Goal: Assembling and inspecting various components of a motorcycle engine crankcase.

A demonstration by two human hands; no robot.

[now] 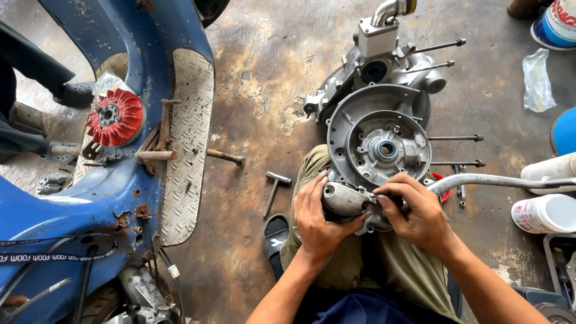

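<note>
A grey aluminium scooter engine case (375,129) lies on the floor before my knees, its round open housing facing up. My left hand (318,216) wraps around a rounded grey metal part (343,198) at the case's near edge. My right hand (417,210) pinches at the same spot, fingertips meeting the part; whatever small item it may hold is hidden. A chrome lever arm (498,180) runs right from under my right hand. Long studs (456,138) stick out of the case to the right.
A blue scooter body (114,180) with checkered floor plates lies at left, a red finned flywheel fan (115,117) resting on it. A T-handle wrench (275,189) and a hammer (225,156) lie on the stained floor. White bottles (543,213) and a plastic bag (536,81) sit at right.
</note>
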